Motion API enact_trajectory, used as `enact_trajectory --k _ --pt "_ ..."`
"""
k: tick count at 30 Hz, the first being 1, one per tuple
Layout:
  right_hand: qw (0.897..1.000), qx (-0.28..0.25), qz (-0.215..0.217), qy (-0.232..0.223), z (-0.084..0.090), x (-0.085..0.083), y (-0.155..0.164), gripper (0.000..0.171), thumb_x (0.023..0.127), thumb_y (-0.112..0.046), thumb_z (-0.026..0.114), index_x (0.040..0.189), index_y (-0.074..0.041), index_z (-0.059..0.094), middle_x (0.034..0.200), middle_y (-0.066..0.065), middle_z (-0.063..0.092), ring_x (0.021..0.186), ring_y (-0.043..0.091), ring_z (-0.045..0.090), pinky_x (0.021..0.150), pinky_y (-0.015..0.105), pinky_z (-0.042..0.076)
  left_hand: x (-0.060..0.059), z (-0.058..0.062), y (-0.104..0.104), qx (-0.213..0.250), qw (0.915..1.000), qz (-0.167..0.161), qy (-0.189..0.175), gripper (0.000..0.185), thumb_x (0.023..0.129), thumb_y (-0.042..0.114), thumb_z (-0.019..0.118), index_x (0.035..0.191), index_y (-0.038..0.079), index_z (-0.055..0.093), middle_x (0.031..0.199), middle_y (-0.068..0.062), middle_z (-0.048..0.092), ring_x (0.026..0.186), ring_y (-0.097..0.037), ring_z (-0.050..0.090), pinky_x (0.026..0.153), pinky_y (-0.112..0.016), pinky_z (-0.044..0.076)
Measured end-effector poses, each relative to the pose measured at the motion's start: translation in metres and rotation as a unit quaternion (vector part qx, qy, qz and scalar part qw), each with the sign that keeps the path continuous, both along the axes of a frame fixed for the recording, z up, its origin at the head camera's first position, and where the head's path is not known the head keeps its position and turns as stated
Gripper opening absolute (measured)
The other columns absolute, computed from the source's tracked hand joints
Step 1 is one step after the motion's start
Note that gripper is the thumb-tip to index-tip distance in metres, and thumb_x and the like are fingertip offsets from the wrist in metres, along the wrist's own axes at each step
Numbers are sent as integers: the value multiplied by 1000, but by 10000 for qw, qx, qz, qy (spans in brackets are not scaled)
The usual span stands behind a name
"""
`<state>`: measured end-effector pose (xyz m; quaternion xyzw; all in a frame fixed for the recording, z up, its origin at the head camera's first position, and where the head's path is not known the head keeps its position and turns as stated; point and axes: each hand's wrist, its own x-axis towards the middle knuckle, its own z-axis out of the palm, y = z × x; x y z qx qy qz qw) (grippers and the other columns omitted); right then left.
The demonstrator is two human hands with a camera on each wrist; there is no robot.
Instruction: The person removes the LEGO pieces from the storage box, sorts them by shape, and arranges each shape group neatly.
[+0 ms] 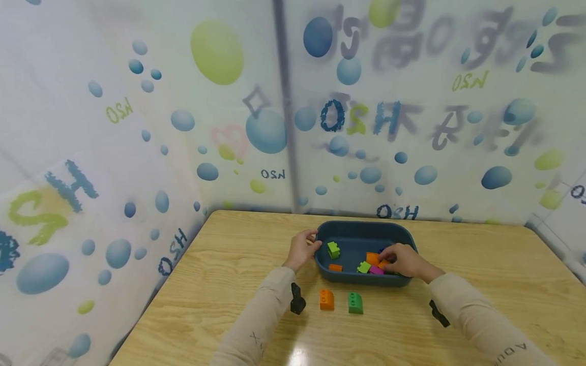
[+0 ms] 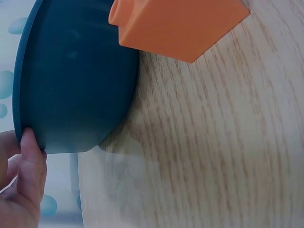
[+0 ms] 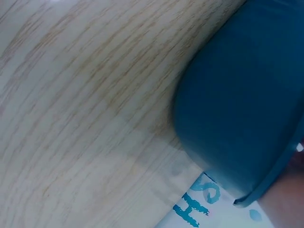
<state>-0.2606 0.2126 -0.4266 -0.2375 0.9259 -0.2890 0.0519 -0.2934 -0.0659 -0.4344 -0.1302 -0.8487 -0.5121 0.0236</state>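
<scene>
Left hand fingers on bin rim; right hand inside, grip unclear behind bricks

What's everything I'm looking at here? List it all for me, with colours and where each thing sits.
Bin: one, dark blue, middle of the table.
Bricks in the bin: two green, two orange, one pink; possibly more hidden under the hand.
Orange brick: one, on the table in front of the bin.
Green brick: one, beside the orange one.
Table: one, light wood.
Curtain: white with blue and green bubbles, behind and left.
Left hand: touches the bin's left rim.
Right hand: inside the bin, on the bricks.
</scene>
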Motion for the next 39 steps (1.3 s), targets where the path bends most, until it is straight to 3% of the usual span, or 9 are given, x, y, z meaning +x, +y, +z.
enact_trajectory --k 12,27,34,35,39 --pt "9998 -162 -127 -25 -1 1 0 20 75 -1 68 93 5 64 88 12 63 77 23 61 69 36 53 1 1 0 32 10000 1 -24 33 84 0 57 116 -7 53 84 -14 52 64 -27 59 50 -43 52" --pt "10000 86 -2 51 1 5 -3 18 71 3 70 89 1 65 89 11 58 79 26 58 72 40 52 2 2 1 -29 10000 -16 -18 33 84 1 57 116 -7 53 85 -15 53 67 -30 60 50 -42 53" --pt "9999 107 -47 1 0 4 -1 20 74 1 68 93 3 65 91 12 59 81 26 58 73 40 52 0 -3 -2 106 9999 -72 -13 32 83 3 60 114 -5 55 83 -13 53 63 -23 60 47 -34 53" --pt "9999 91 -60 0 0 5 -1 20 74 1 68 94 3 65 91 12 59 81 26 58 73 40 52 -4 -8 -3 131 9997 -144 153 31 84 7 60 114 -3 56 81 -11 53 61 -19 59 44 -30 52" --pt "9999 -13 -81 120 2 6 1 21 74 1 68 95 4 64 93 14 59 81 27 58 72 40 52 -5 -9 -4 161 9994 -200 225 32 85 9 60 114 -2 56 80 -10 53 59 -17 58 43 -28 51"
